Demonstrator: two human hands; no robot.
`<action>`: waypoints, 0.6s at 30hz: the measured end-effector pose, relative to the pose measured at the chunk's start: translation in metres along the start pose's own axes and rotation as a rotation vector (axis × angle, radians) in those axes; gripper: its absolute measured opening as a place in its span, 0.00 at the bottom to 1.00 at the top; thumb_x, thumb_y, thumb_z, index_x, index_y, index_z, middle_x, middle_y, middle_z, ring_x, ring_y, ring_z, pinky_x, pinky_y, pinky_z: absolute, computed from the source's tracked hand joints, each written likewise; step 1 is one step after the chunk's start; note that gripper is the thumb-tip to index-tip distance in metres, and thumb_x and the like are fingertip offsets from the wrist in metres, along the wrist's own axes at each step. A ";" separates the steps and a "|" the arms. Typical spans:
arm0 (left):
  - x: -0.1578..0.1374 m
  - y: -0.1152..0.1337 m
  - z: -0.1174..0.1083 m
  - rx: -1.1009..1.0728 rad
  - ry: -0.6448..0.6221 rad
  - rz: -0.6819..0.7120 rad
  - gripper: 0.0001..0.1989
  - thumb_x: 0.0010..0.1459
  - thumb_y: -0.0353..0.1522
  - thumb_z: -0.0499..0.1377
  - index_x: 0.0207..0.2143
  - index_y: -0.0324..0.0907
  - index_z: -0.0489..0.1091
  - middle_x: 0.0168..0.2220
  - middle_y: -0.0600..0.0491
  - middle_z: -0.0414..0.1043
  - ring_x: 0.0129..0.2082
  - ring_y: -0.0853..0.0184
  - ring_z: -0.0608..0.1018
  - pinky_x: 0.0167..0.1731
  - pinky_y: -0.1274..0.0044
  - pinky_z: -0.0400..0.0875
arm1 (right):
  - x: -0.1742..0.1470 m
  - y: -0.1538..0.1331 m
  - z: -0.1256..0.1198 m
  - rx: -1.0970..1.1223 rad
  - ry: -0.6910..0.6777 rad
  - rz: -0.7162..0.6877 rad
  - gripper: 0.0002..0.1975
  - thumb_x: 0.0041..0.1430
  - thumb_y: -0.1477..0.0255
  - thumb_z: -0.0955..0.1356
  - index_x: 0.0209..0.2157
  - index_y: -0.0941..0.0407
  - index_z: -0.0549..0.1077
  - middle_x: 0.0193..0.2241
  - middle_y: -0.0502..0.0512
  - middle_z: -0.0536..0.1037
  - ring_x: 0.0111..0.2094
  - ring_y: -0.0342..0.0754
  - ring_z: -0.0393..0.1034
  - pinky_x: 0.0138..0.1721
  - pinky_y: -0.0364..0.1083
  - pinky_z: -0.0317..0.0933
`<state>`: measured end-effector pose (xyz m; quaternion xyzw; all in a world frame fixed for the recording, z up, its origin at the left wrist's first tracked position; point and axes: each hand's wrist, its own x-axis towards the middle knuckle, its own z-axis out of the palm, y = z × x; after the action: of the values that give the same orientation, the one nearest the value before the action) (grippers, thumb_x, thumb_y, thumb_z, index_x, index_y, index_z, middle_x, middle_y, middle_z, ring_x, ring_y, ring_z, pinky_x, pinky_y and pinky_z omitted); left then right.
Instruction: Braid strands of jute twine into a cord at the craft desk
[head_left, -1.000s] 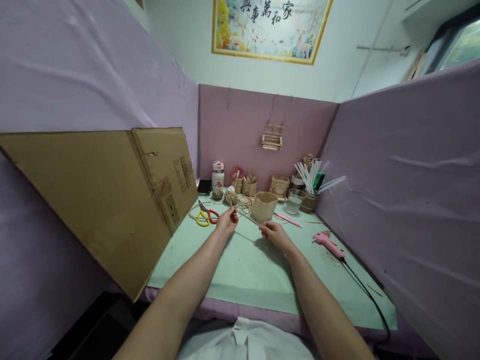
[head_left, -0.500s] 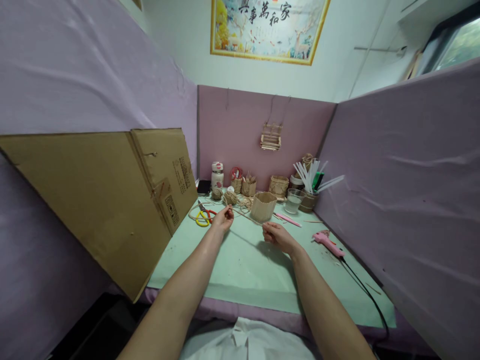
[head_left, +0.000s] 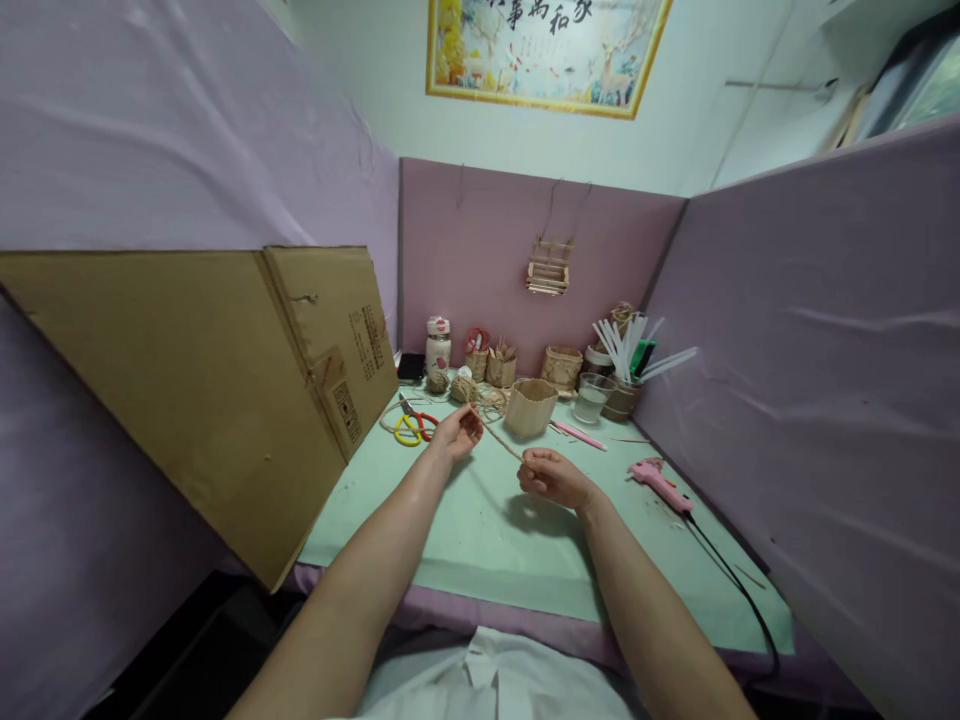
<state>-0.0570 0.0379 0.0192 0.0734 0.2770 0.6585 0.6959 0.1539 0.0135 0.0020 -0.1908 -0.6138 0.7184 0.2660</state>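
Observation:
A length of twine (head_left: 501, 439) stretches between my two hands above the table. My left hand (head_left: 459, 432) pinches its upper end, fingers partly curled. Lower and to the right, my right hand (head_left: 553, 476) is closed on the other end, with the knuckles toward me. Just behind the twine stands a tan, wavy-rimmed cup (head_left: 529, 410) that looks made of wooden sticks. Beyond my left hand sits a ball of twine (head_left: 463, 388), with loose loops of twine (head_left: 493, 402) beside it. Scissors with yellow and red handles (head_left: 409, 430) lie left of that hand.
A pink glue gun (head_left: 661, 487) with a black cord lies at the right. Farther back are a glass of water (head_left: 592, 398), a pot holding white glue sticks (head_left: 621, 400), a pink pen (head_left: 577, 435) and a jar (head_left: 438, 346). A cardboard sheet (head_left: 187, 380) leans at the left.
The hands have drawn slightly closer together, my left hand shifting right and turning its palm more open. The twine between them now slants more steeply. The view has tilted slightly.

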 end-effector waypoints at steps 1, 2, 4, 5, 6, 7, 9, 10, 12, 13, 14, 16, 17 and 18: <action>-0.002 -0.001 0.000 0.003 -0.040 -0.019 0.05 0.57 0.25 0.55 0.28 0.35 0.68 0.21 0.54 0.68 0.22 0.74 0.73 0.25 0.81 0.71 | -0.001 0.001 0.000 -0.020 0.017 0.014 0.18 0.50 0.59 0.69 0.21 0.57 0.63 0.12 0.44 0.59 0.16 0.37 0.50 0.23 0.42 0.47; -0.004 -0.002 0.001 -0.003 -0.083 -0.039 0.06 0.57 0.25 0.54 0.28 0.35 0.68 0.22 0.53 0.69 0.23 0.73 0.73 0.27 0.80 0.72 | -0.001 0.002 0.000 -0.041 0.034 0.026 0.19 0.49 0.57 0.70 0.22 0.57 0.65 0.13 0.45 0.61 0.17 0.38 0.51 0.23 0.41 0.48; -0.008 -0.005 0.002 0.004 -0.158 -0.076 0.07 0.58 0.24 0.53 0.28 0.35 0.67 0.24 0.52 0.69 0.25 0.73 0.74 0.31 0.80 0.72 | 0.000 0.003 0.000 -0.077 0.072 0.035 0.22 0.48 0.52 0.68 0.25 0.58 0.69 0.16 0.47 0.64 0.18 0.38 0.55 0.22 0.41 0.48; -0.010 -0.006 0.003 0.027 -0.191 -0.096 0.06 0.58 0.24 0.53 0.28 0.34 0.67 0.24 0.51 0.69 0.25 0.74 0.74 0.31 0.80 0.72 | 0.002 0.004 0.000 -0.093 0.099 0.033 0.24 0.48 0.49 0.67 0.26 0.59 0.70 0.17 0.49 0.65 0.19 0.39 0.56 0.22 0.41 0.48; -0.012 -0.007 0.004 0.063 -0.228 -0.121 0.05 0.57 0.23 0.53 0.29 0.34 0.67 0.25 0.51 0.69 0.24 0.75 0.73 0.29 0.82 0.71 | 0.003 0.005 0.000 -0.111 0.135 0.028 0.26 0.48 0.48 0.66 0.28 0.59 0.71 0.18 0.50 0.66 0.19 0.39 0.57 0.22 0.41 0.48; -0.014 -0.009 0.004 0.114 -0.270 -0.145 0.04 0.57 0.22 0.54 0.29 0.34 0.67 0.25 0.51 0.68 0.22 0.77 0.71 0.26 0.84 0.69 | 0.005 0.005 0.001 -0.134 0.183 0.018 0.26 0.48 0.47 0.66 0.29 0.59 0.72 0.19 0.50 0.67 0.19 0.39 0.57 0.21 0.41 0.48; -0.017 -0.013 0.005 0.239 -0.351 -0.170 0.02 0.55 0.22 0.56 0.31 0.33 0.68 0.25 0.52 0.67 0.19 0.80 0.67 0.20 0.87 0.64 | 0.010 0.006 0.000 -0.202 0.309 -0.023 0.26 0.48 0.47 0.66 0.29 0.58 0.72 0.19 0.50 0.66 0.19 0.39 0.55 0.21 0.41 0.47; -0.018 -0.016 0.005 0.308 -0.381 -0.162 0.02 0.55 0.22 0.56 0.31 0.33 0.68 0.25 0.52 0.66 0.18 0.81 0.64 0.18 0.88 0.60 | 0.012 0.005 -0.001 -0.246 0.382 -0.054 0.25 0.48 0.48 0.66 0.28 0.58 0.71 0.19 0.50 0.66 0.20 0.39 0.55 0.21 0.41 0.47; -0.020 -0.023 0.005 0.451 -0.401 -0.097 0.02 0.53 0.24 0.58 0.31 0.33 0.69 0.24 0.53 0.65 0.16 0.82 0.61 0.15 0.88 0.54 | 0.015 0.005 -0.003 -0.347 0.529 -0.129 0.24 0.47 0.48 0.67 0.27 0.58 0.71 0.19 0.50 0.66 0.20 0.40 0.55 0.22 0.42 0.48; -0.019 -0.027 0.005 0.520 -0.392 -0.043 0.03 0.53 0.25 0.59 0.31 0.33 0.69 0.24 0.53 0.65 0.16 0.82 0.60 0.15 0.87 0.53 | 0.015 0.005 -0.004 -0.407 0.590 -0.166 0.24 0.46 0.49 0.67 0.26 0.57 0.71 0.20 0.51 0.67 0.21 0.41 0.55 0.23 0.42 0.49; -0.019 -0.031 0.004 0.587 -0.377 0.019 0.04 0.52 0.26 0.60 0.30 0.33 0.69 0.23 0.53 0.66 0.16 0.81 0.60 0.15 0.87 0.51 | 0.016 0.005 -0.004 -0.473 0.639 -0.201 0.23 0.47 0.49 0.66 0.25 0.57 0.70 0.20 0.51 0.68 0.21 0.42 0.56 0.23 0.43 0.49; -0.018 -0.038 0.004 0.724 -0.350 0.152 0.05 0.50 0.29 0.61 0.29 0.34 0.70 0.22 0.53 0.67 0.17 0.80 0.60 0.16 0.85 0.51 | 0.016 0.005 -0.004 -0.605 0.701 -0.264 0.20 0.48 0.52 0.66 0.23 0.56 0.69 0.20 0.52 0.68 0.23 0.43 0.56 0.25 0.43 0.51; -0.018 -0.041 0.003 0.793 -0.340 0.216 0.05 0.50 0.29 0.61 0.28 0.35 0.70 0.22 0.53 0.67 0.17 0.79 0.61 0.17 0.84 0.52 | 0.016 0.006 -0.003 -0.662 0.718 -0.290 0.19 0.49 0.53 0.66 0.23 0.56 0.69 0.20 0.52 0.69 0.23 0.44 0.57 0.26 0.44 0.51; -0.018 -0.043 0.003 0.861 -0.332 0.275 0.05 0.50 0.30 0.60 0.28 0.35 0.71 0.22 0.53 0.68 0.17 0.78 0.61 0.18 0.83 0.52 | 0.015 0.006 -0.003 -0.707 0.730 -0.311 0.17 0.49 0.55 0.66 0.24 0.56 0.69 0.21 0.52 0.69 0.24 0.44 0.58 0.27 0.44 0.52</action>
<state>-0.0177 0.0166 0.0069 0.4950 0.3971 0.5493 0.5437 0.1424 0.0245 -0.0034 -0.4133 -0.7069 0.3067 0.4852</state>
